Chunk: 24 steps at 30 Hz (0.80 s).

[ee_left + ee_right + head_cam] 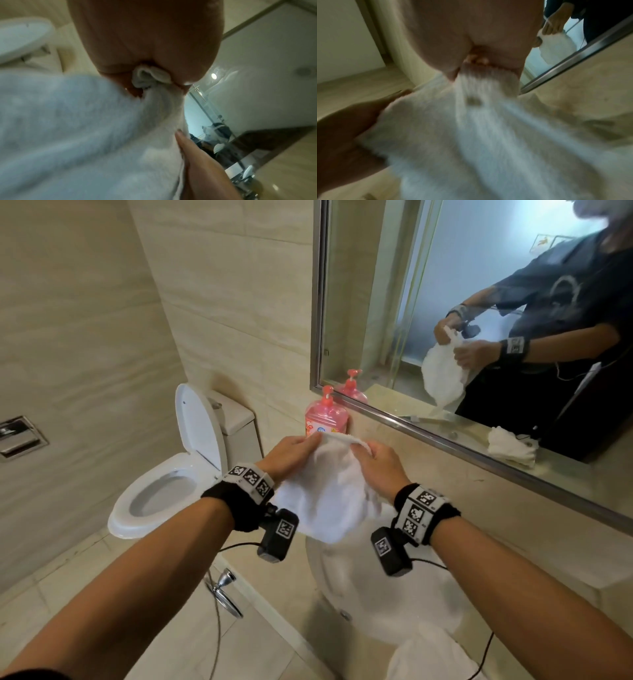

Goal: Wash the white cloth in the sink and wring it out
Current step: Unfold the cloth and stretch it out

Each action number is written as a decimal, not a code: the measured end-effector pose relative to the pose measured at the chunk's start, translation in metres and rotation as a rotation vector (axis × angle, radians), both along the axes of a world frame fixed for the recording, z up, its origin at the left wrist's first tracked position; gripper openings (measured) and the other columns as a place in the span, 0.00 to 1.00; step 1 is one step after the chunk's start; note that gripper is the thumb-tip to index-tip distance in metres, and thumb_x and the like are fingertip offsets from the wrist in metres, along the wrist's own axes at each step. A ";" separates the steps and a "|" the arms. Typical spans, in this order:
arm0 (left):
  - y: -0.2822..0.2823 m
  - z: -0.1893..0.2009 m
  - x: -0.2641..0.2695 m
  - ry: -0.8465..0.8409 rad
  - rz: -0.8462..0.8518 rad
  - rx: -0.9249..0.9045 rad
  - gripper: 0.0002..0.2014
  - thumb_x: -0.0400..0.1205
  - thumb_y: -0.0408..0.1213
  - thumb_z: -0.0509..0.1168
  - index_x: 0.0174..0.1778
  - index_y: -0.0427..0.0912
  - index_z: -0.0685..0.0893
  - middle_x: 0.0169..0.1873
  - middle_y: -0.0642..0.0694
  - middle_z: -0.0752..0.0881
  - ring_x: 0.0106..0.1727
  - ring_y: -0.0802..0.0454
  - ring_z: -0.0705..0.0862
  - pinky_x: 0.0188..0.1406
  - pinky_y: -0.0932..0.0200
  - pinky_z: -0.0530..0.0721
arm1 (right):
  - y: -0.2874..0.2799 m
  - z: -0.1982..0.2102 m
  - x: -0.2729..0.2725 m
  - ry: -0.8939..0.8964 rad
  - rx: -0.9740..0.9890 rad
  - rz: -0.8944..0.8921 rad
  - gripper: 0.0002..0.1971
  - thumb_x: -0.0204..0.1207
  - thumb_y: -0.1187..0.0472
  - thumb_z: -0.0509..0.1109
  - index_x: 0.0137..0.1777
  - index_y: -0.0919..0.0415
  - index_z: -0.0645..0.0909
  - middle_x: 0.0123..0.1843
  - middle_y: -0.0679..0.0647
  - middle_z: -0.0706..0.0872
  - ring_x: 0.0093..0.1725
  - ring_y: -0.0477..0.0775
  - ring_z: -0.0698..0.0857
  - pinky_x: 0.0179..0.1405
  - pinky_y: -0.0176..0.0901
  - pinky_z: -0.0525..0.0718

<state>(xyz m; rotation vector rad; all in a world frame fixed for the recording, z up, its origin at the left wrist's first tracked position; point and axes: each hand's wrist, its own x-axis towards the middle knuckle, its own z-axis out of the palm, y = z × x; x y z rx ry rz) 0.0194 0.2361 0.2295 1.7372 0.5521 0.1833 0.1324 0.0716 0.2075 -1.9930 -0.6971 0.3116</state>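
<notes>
The white cloth hung in the middle of the head view, held up by its top hem above the round white sink, its lower edge draping toward the basin's upper left rim without visibly lying in the bowl. No running water showed, and whether the cloth was wet could not be told.

The step in hand seemed to be taking hold of the hem before washing or wringing. To do it well, the person would want to keep the cloth over the basin so drips fall inside, gather the loose hanging bulk into a roll rather than twist a flat sheet, and set the two grips apart along the hem so a twist has length to act on.

The left hand sat just left of center, palm down, thumb and fingers pinching the hem; the left wrist view showed a fold of fabric bunched between thumb and fingertips. The right hand, just to its right, likewise clasped the hem, fingers curled into the fabric. Both forearms rose from the lower corners and converged, wrists level. A pink soap dispenser stood behind, below the mirror.
</notes>
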 end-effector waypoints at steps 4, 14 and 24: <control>-0.029 0.010 0.017 -0.006 0.103 -0.102 0.26 0.86 0.56 0.55 0.52 0.35 0.86 0.49 0.37 0.91 0.48 0.40 0.89 0.47 0.47 0.87 | 0.035 0.002 -0.038 0.117 0.163 0.004 0.23 0.87 0.38 0.58 0.47 0.57 0.83 0.33 0.48 0.82 0.28 0.42 0.79 0.25 0.36 0.79; -0.046 0.019 0.009 0.028 -0.030 0.114 0.22 0.91 0.45 0.50 0.61 0.29 0.81 0.53 0.34 0.87 0.52 0.47 0.87 0.54 0.58 0.87 | 0.037 0.007 -0.027 0.090 0.153 -0.054 0.23 0.88 0.39 0.55 0.41 0.52 0.81 0.33 0.46 0.82 0.37 0.45 0.84 0.37 0.40 0.80; 0.011 0.011 -0.015 0.424 -0.451 0.880 0.12 0.75 0.44 0.75 0.51 0.52 0.81 0.45 0.50 0.85 0.49 0.47 0.84 0.46 0.59 0.77 | -0.008 0.022 0.016 -0.301 -0.326 0.433 0.23 0.72 0.44 0.80 0.62 0.52 0.82 0.47 0.40 0.86 0.40 0.40 0.86 0.38 0.35 0.82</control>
